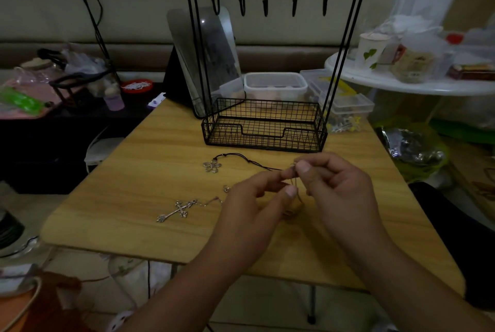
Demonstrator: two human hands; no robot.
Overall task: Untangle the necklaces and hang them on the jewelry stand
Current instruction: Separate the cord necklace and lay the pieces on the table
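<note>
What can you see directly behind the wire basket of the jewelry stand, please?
Behind the wire basket sit a lidded clear container and a leaning mirror; the container's contents are too blurred to identify.

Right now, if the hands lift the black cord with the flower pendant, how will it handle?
Likely floppy: the black cord lies in a loose curve on the table. The flower pendant would probably dangle and swing. It may drag, since the cord runs toward the hands' pinch and could still be tangled there.
</note>
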